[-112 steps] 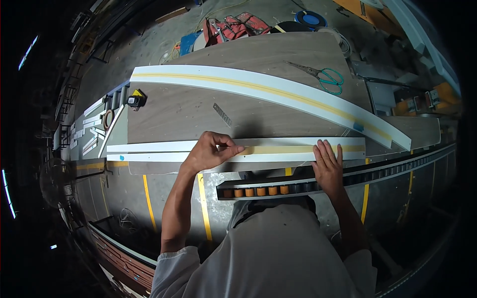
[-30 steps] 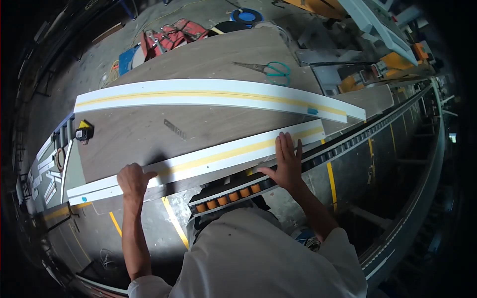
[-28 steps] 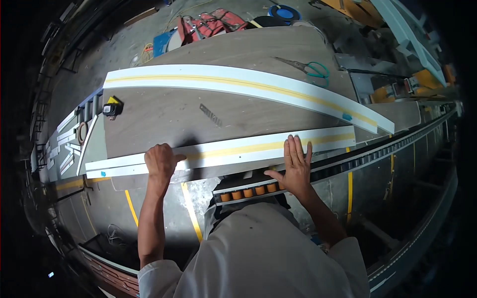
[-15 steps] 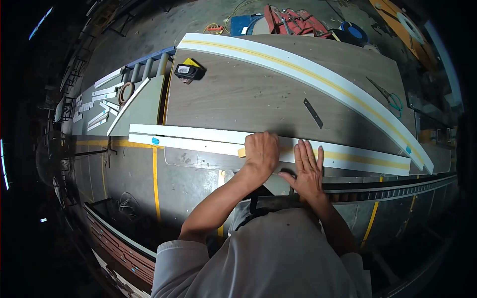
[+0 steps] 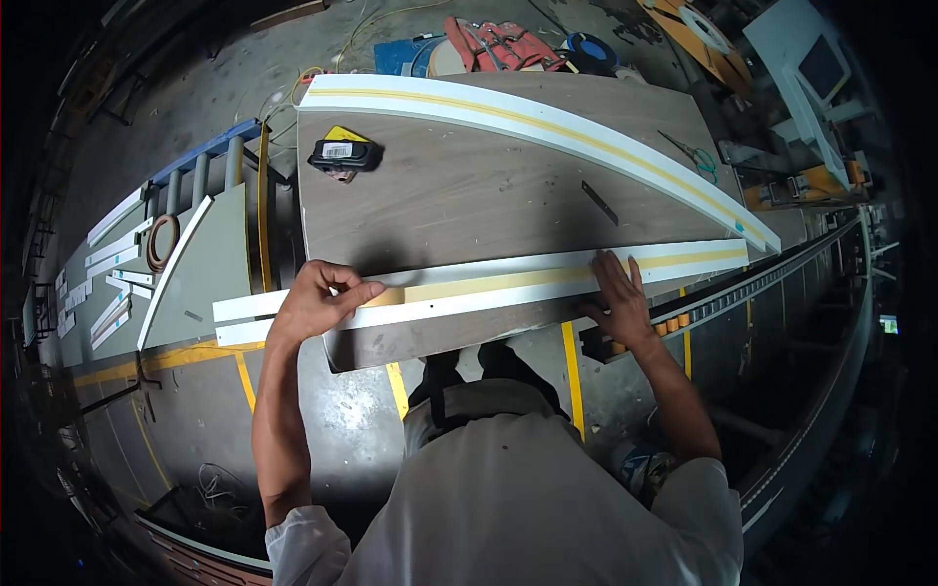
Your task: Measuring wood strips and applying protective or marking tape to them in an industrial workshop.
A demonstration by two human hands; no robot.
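Note:
A long straight white strip (image 5: 464,302) lies along the near side of a brown table (image 5: 459,186), with yellow tape (image 5: 508,286) running along it towards the right end. My left hand (image 5: 320,301) is at the tape's left end, thumb and fingers closed on it; the tape bends up slightly there. My right hand (image 5: 623,298) presses down on the taped strip further right, fingers stretched out. A second white edge runs alongside the strip, partly hidden by my left hand. Beyond them lies a curved white piece (image 5: 528,123) with a yellow line along its length.
On the table lie a black-and-yellow object (image 5: 344,153) with a white label, a dark flat bar (image 5: 599,203) and green-handled scissors (image 5: 702,162). Left stands a roller conveyor (image 5: 203,179) beside a panel with several white pieces. A red bag (image 5: 498,47) sits beyond the far edge.
My left hand has moved far left along the strip, and a longer stretch of yellow tape now shows between my hands. My right hand stays on the strip. The view has shifted.

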